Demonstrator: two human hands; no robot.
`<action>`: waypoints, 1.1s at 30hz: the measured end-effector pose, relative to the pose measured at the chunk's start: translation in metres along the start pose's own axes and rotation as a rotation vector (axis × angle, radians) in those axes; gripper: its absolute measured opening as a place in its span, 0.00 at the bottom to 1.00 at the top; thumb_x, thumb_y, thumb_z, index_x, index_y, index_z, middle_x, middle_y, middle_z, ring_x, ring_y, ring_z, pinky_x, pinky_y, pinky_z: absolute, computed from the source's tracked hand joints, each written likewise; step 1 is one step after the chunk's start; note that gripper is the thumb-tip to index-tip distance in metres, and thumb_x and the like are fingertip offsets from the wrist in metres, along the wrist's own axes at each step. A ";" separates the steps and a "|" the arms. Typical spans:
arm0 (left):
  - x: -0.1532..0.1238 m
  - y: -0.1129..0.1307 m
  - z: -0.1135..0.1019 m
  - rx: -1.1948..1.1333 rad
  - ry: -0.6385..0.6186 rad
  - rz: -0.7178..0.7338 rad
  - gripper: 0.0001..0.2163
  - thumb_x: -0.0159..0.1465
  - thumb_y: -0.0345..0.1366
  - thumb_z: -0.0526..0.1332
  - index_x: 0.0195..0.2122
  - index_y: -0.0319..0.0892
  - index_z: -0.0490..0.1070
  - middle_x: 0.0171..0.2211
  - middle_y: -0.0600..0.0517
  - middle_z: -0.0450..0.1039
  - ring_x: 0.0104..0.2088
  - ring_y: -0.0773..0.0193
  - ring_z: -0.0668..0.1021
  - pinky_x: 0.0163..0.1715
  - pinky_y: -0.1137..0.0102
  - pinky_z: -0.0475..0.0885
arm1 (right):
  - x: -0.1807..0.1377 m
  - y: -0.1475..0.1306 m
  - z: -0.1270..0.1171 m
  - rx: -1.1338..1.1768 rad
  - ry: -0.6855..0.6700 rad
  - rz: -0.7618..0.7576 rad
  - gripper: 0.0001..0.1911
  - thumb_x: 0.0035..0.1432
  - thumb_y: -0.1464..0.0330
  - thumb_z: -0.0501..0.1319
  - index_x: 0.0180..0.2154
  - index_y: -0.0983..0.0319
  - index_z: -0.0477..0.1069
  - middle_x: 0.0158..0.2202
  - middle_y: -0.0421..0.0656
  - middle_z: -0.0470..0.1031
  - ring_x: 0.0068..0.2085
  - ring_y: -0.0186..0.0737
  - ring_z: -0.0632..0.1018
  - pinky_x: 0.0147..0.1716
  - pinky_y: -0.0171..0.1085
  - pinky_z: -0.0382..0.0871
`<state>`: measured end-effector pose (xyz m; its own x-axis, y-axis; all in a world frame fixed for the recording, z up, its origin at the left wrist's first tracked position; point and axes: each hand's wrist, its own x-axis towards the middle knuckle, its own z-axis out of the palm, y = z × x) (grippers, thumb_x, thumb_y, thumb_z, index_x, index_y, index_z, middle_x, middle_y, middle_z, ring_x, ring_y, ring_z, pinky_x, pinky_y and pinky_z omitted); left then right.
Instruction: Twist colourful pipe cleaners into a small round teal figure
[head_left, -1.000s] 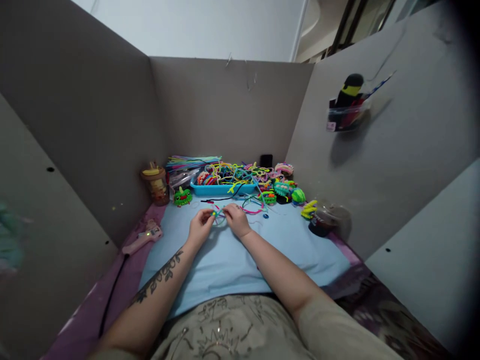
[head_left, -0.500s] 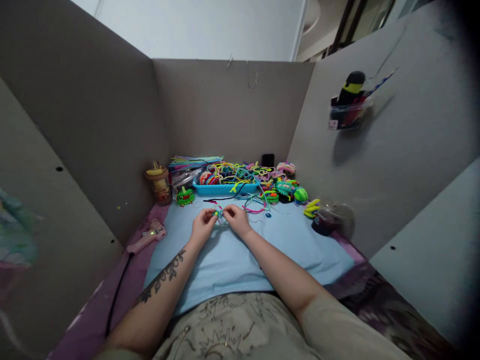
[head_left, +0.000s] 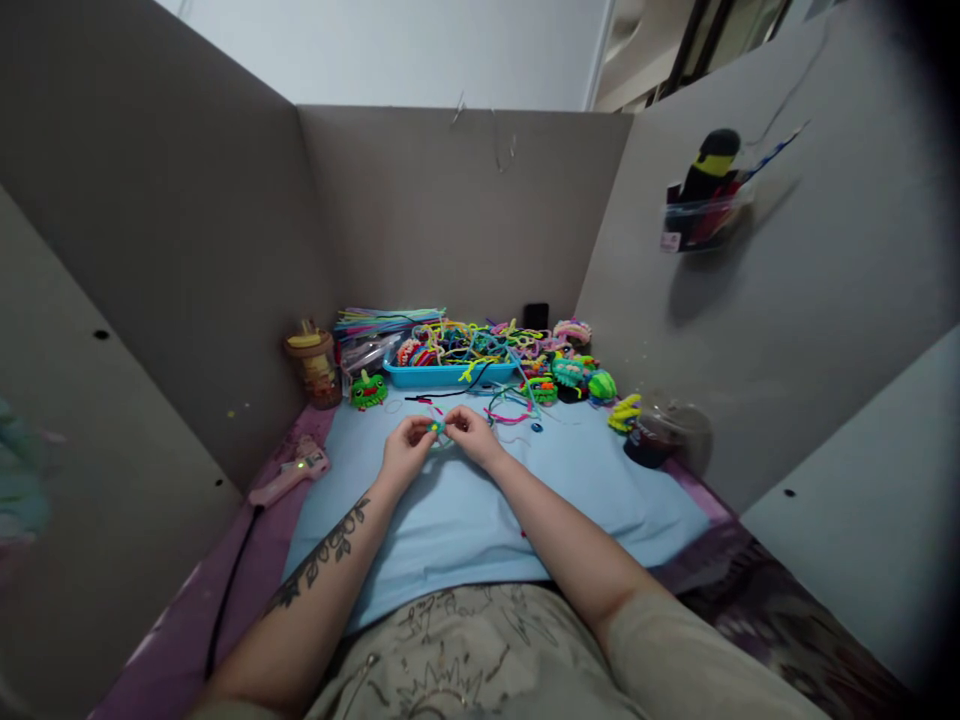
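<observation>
My left hand (head_left: 407, 446) pinches a small teal-and-yellow pipe cleaner piece (head_left: 435, 427) between thumb and fingertips. On its other side, my right hand (head_left: 472, 436) is closed, its fingertips pressed together at the piece's edge. A thin pale green strand hangs below the piece, between the hands. Both hands are held over the light blue cloth (head_left: 465, 520). Just beyond them lie a black pipe cleaner (head_left: 435, 398) and a loop of pink pipe cleaner (head_left: 506, 416). The fine shape of the held piece is too small to make out.
A blue tray (head_left: 450, 376) heaped with coloured pipe cleaners stands at the back. Green pipe cleaner figures (head_left: 368, 390) sit beside it. At left are a lidded cup (head_left: 311, 365) and a pink corded glue gun (head_left: 292, 478); at right, a dark cup (head_left: 649, 440). Grey panels enclose three sides.
Both hands stay at nearly the same spot, with the small piece turned slightly between the fingertips. The camera view has shifted a little.
</observation>
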<state>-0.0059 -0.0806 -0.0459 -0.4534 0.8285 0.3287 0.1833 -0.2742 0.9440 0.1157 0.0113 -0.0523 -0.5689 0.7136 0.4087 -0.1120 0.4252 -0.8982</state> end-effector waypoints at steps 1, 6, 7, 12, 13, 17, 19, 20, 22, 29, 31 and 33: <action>0.000 0.000 0.000 0.000 -0.004 -0.003 0.12 0.49 0.38 0.66 0.34 0.40 0.69 0.27 0.52 0.74 0.28 0.65 0.76 0.30 0.71 0.69 | 0.000 0.000 -0.001 -0.035 0.013 -0.006 0.05 0.47 0.68 0.59 0.30 0.61 0.66 0.25 0.35 0.66 0.24 0.30 0.64 0.25 0.31 0.57; 0.000 -0.001 0.001 0.063 -0.011 0.039 0.11 0.50 0.36 0.64 0.34 0.40 0.68 0.26 0.53 0.72 0.26 0.67 0.74 0.28 0.72 0.68 | -0.002 -0.001 -0.002 -0.219 0.044 -0.068 0.03 0.49 0.70 0.56 0.29 0.61 0.66 0.27 0.37 0.67 0.28 0.33 0.66 0.29 0.32 0.60; -0.001 -0.001 0.001 0.091 -0.013 0.059 0.10 0.51 0.36 0.64 0.34 0.41 0.68 0.26 0.53 0.72 0.26 0.67 0.74 0.28 0.72 0.68 | -0.002 -0.001 -0.002 -0.235 0.045 -0.078 0.03 0.49 0.70 0.55 0.29 0.61 0.66 0.27 0.37 0.67 0.29 0.34 0.67 0.30 0.32 0.61; -0.005 0.001 0.001 0.250 -0.007 0.183 0.08 0.54 0.33 0.60 0.37 0.42 0.69 0.31 0.52 0.73 0.30 0.65 0.75 0.34 0.70 0.69 | -0.003 0.003 0.002 -0.164 -0.005 -0.054 0.03 0.49 0.71 0.53 0.30 0.60 0.62 0.26 0.36 0.64 0.29 0.33 0.67 0.30 0.32 0.61; -0.005 0.001 0.002 0.260 -0.004 0.199 0.08 0.55 0.33 0.60 0.37 0.43 0.69 0.32 0.52 0.74 0.32 0.65 0.75 0.35 0.69 0.69 | -0.003 0.003 0.002 -0.131 -0.016 -0.044 0.03 0.49 0.71 0.53 0.31 0.60 0.61 0.26 0.36 0.63 0.28 0.33 0.67 0.29 0.32 0.61; -0.003 0.001 0.001 0.203 0.043 0.170 0.08 0.54 0.33 0.61 0.36 0.42 0.69 0.31 0.52 0.73 0.31 0.65 0.75 0.34 0.70 0.69 | -0.005 -0.002 0.002 -0.043 -0.060 -0.069 0.10 0.47 0.71 0.54 0.35 0.59 0.60 0.30 0.37 0.65 0.31 0.34 0.69 0.32 0.32 0.64; -0.001 0.000 0.000 0.128 0.059 0.100 0.09 0.52 0.34 0.62 0.35 0.42 0.69 0.28 0.53 0.73 0.28 0.66 0.74 0.31 0.71 0.69 | -0.006 -0.005 0.002 -0.049 -0.074 -0.109 0.13 0.44 0.73 0.54 0.36 0.60 0.61 0.33 0.38 0.67 0.34 0.34 0.70 0.35 0.33 0.64; 0.001 -0.001 0.000 0.086 0.056 0.063 0.10 0.51 0.35 0.63 0.35 0.41 0.68 0.27 0.53 0.72 0.27 0.66 0.74 0.29 0.72 0.68 | -0.006 -0.006 0.002 -0.064 -0.072 -0.125 0.14 0.43 0.74 0.54 0.36 0.60 0.62 0.33 0.38 0.67 0.34 0.34 0.70 0.36 0.33 0.64; 0.004 -0.002 -0.001 -0.002 0.038 -0.002 0.12 0.49 0.36 0.65 0.34 0.40 0.68 0.26 0.53 0.72 0.26 0.67 0.74 0.28 0.72 0.69 | -0.006 -0.006 0.002 -0.106 -0.039 -0.148 0.13 0.43 0.75 0.55 0.35 0.60 0.64 0.33 0.38 0.68 0.34 0.35 0.70 0.36 0.34 0.65; 0.004 0.003 -0.001 -0.219 0.024 -0.169 0.17 0.46 0.39 0.68 0.35 0.38 0.68 0.22 0.55 0.72 0.22 0.69 0.74 0.25 0.73 0.69 | -0.008 -0.010 -0.002 -0.410 0.095 -0.297 0.06 0.49 0.73 0.57 0.31 0.59 0.70 0.34 0.42 0.72 0.41 0.41 0.70 0.44 0.41 0.63; 0.003 0.005 -0.001 -0.253 0.038 -0.181 0.18 0.46 0.39 0.69 0.35 0.38 0.68 0.22 0.55 0.73 0.22 0.69 0.74 0.25 0.73 0.69 | -0.009 -0.014 -0.003 -0.508 0.099 -0.357 0.06 0.51 0.73 0.57 0.32 0.59 0.71 0.37 0.44 0.73 0.44 0.42 0.70 0.48 0.43 0.61; 0.003 0.006 -0.001 -0.277 0.062 -0.187 0.19 0.45 0.39 0.69 0.35 0.38 0.68 0.22 0.55 0.73 0.22 0.70 0.74 0.25 0.74 0.69 | -0.011 -0.017 -0.002 -0.558 0.076 -0.410 0.07 0.52 0.73 0.57 0.32 0.58 0.70 0.41 0.43 0.74 0.46 0.42 0.69 0.49 0.44 0.60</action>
<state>-0.0066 -0.0804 -0.0396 -0.5101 0.8483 0.1418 -0.1484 -0.2493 0.9570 0.1254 -0.0029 -0.0417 -0.5097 0.4624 0.7255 0.1416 0.8769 -0.4594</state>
